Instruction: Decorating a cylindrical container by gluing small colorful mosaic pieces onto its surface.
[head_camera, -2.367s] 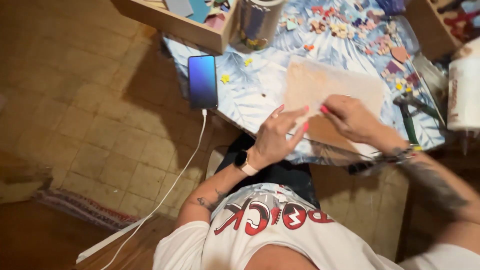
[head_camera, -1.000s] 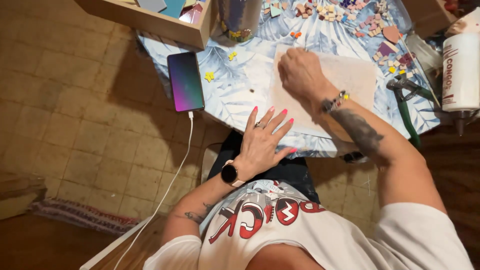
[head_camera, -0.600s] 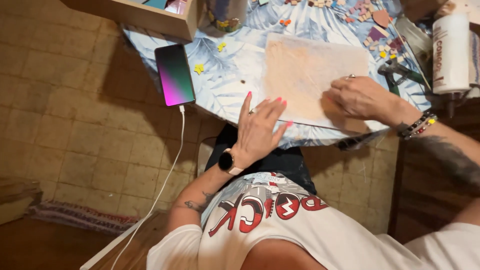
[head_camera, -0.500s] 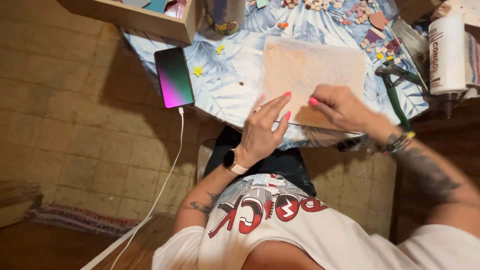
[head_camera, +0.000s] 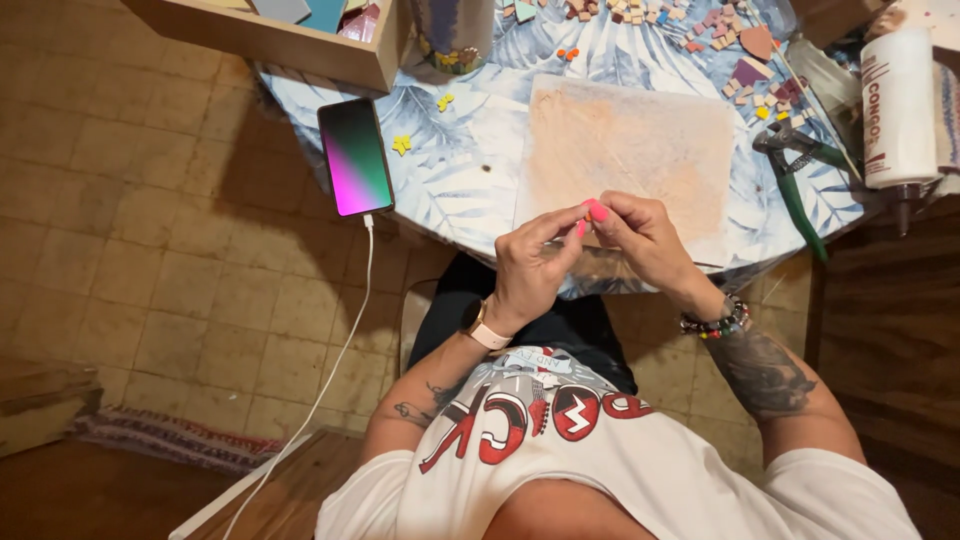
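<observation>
Your left hand (head_camera: 530, 268) and right hand (head_camera: 640, 240) meet above the near edge of the table (head_camera: 470, 170), fingertips pinched together as if around something very small. Whether a piece actually sits between them, you cannot tell; only the pink nails show at the contact point. Both sets of fingers are curled closed toward each other, not spread.

Just beyond your hands lies a square board (head_camera: 630, 150), pale with a rough orange-tan wash over it, flat on the table and bare of pieces. Its near edge sits right under your fingertips.

The table wears a cloth printed with blue-grey leaves. To the left of the board a phone (head_camera: 355, 157) lies face up, its screen glowing green to magenta, with a white cable (head_camera: 330, 370) running off the near edge and down across the floor. At the far side, small mosaic tiles (head_camera: 740, 60) are scattered in a loose heap; two yellow bits (head_camera: 402, 145) lie near the phone. A wooden tray (head_camera: 290, 45) fills the far left corner. To the right, green-handled nippers (head_camera: 795, 165) rest beside a white glue bottle (head_camera: 898, 105).

Below, the floor (head_camera: 150, 230) is worn beige tile, and a striped rug (head_camera: 170, 440) edge shows near left.
</observation>
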